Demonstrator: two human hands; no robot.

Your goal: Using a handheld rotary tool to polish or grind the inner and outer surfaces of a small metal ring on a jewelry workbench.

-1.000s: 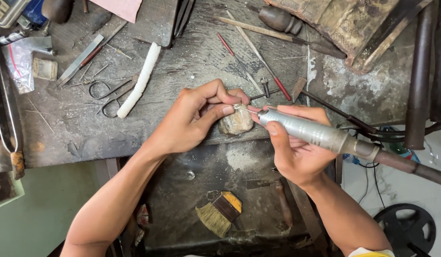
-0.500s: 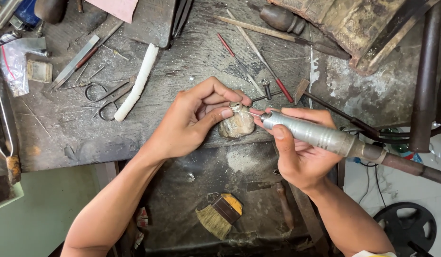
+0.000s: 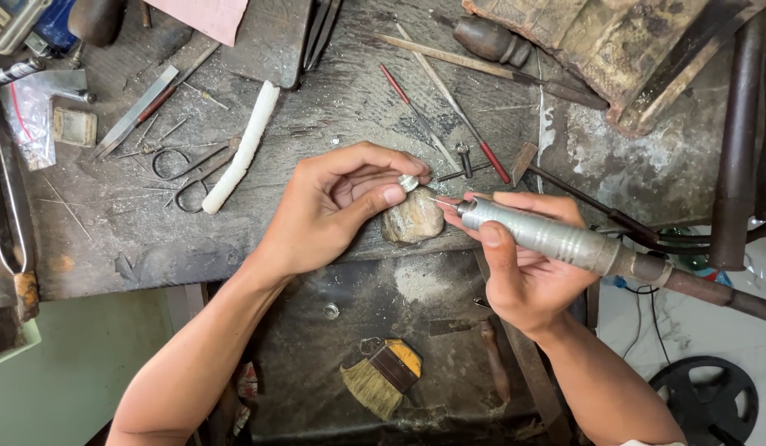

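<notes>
Your left hand (image 3: 333, 206) sits centre frame, fingers (image 3: 390, 195) closed in a pinch on a small silver ring (image 3: 409, 182), held just above & touching the top of the worn wooden peg (image 3: 413, 220) that juts from the surface (image 3: 317, 107) edge. Your right hand (image 3: 523, 264), centre-right, has its fingers wrapped tight round the metal rotary handpiece (image 3: 548, 235).

Key relation: the handpiece's long axis runs from lower right up to the left, tip (image 3: 442, 201) aimed at the ring. The ring lies just left & slightly up from that tip; near, but can't tell if they touch. So the ring is in the left hand's fingers, w/ the right hand's tool coming at it from the right side.

Around: red-handled files (image 3: 494, 161) upper centre, scissors (image 3: 185, 169) & a white stick (image 3: 242, 149) left of centre, a brush (image 3: 383, 376) in the tray at bottom centre.
</notes>
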